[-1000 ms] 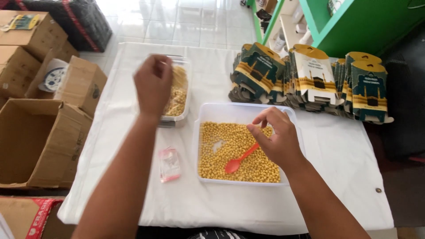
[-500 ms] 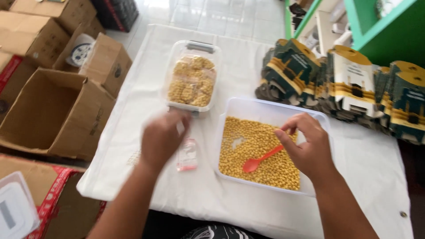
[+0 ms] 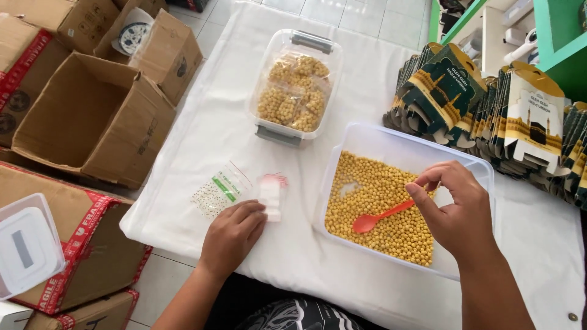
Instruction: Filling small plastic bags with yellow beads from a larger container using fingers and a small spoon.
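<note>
While many filled bags (image 3: pixel 293 91) sit boxed, still scooping: right hand (image 3: pixel 455 205) pinching orange spoon (image 3: pixel 379 217) in tub of yellow pellets (image 3: pixel 382 205); left hand (image 3: pixel 232 235) curled loosely, touching small empty bags (image 3: pixel 270 194) on tabletop (image 3: pixel 214 128).

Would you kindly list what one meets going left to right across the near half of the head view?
White lidded plastic box → left hand → small clear zip bag → orange plastic spoon in the clear tub of yellow beads → right hand.
</note>
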